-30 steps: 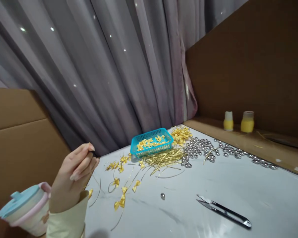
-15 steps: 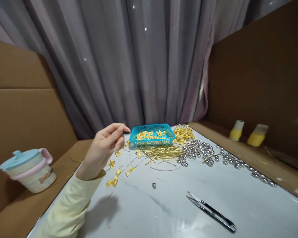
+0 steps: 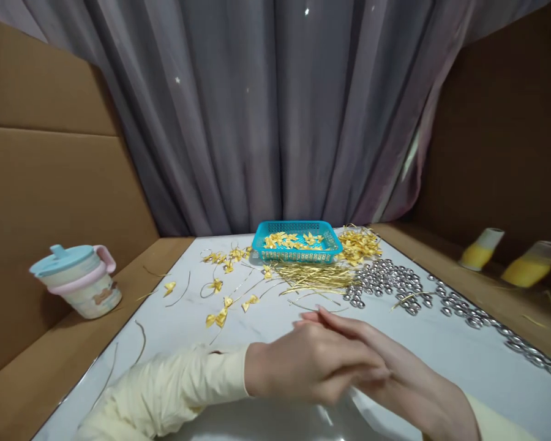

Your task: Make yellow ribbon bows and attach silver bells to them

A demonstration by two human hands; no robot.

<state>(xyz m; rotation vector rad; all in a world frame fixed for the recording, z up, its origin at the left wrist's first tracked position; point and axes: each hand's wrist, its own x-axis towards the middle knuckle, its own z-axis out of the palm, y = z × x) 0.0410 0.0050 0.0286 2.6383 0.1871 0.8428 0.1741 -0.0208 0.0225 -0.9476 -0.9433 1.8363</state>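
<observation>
My left hand point(image 3: 307, 364) crosses in front of my right hand point(image 3: 399, 370) above the near part of the white table, and the two touch. The left fingers are bent round against the right palm; anything inside them is hidden. Long and nearly straight, the right fingers reach out behind the left hand. Beyond them lie gold wires point(image 3: 312, 277), silver beads point(image 3: 390, 278) and gold ribbon bows point(image 3: 219, 313), some on wire stems. Further back, a blue plastic basket point(image 3: 298, 258) holds more gold bows. The thread snips and the lone bead in front do not show now.
A lidded cup point(image 3: 80, 288) with a pink handle stands on the cardboard ledge at left. Two containers of yellow stuff point(image 3: 477, 252) are on the right ledge. Gold bows point(image 3: 360, 244) heap beside the basket. Grey curtains point(image 3: 257, 122) hang behind; cardboard walls flank the table.
My left hand has come down from near the basket to the near middle. My right hand has entered from the right and meets it. The view has turned slightly left.
</observation>
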